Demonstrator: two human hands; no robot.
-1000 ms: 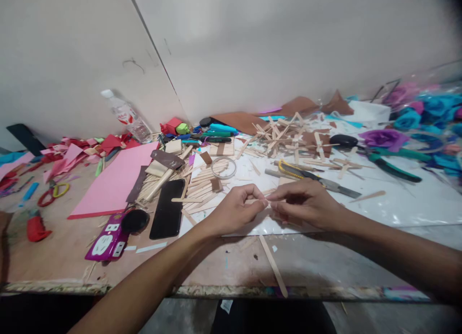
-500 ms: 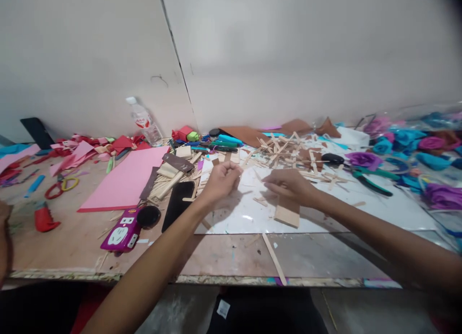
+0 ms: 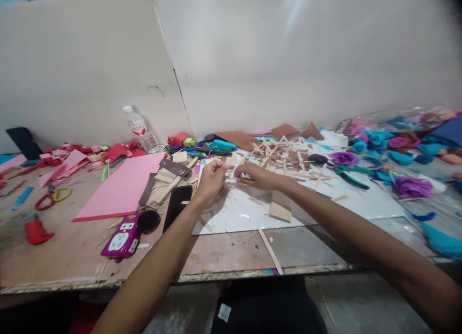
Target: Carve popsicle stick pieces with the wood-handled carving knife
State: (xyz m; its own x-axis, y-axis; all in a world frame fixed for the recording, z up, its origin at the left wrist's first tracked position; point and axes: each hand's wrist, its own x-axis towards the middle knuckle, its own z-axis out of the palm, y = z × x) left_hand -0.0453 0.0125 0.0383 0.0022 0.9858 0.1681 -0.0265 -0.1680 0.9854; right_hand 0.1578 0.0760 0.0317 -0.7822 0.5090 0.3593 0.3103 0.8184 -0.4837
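Observation:
Both my hands are stretched out over a white mat [image 3: 245, 213] in the middle of the worktable. My left hand [image 3: 211, 180] is curled, its fingertips pinched together. My right hand [image 3: 257, 175] faces it with fingers closed. Between the two sets of fingertips is a small pale piece [image 3: 231, 180], too small to name. A flat panel of glued wooden sticks [image 3: 279, 211] lies on the mat just below my right wrist. A stack of wooden sticks [image 3: 169, 182] lies left of my left hand, and a tangle of stick crosses [image 3: 281, 153] lies behind my right hand.
A black phone [image 3: 176, 201], a purple power strip [image 3: 121, 237] and a pink sheet [image 3: 121, 187] lie left. Further left are scissors [image 3: 52, 197] and red scraps; a bottle [image 3: 139, 127] stands by the wall. Green pliers [image 3: 348, 176] and paper flowers [image 3: 407, 186] fill the right. A loose stick [image 3: 270, 251] reaches the front edge.
Both hands moved away from me, further up the mat, after parting briefly. The stick panel that my right hand was over now lies on the mat. The camera tilted up.

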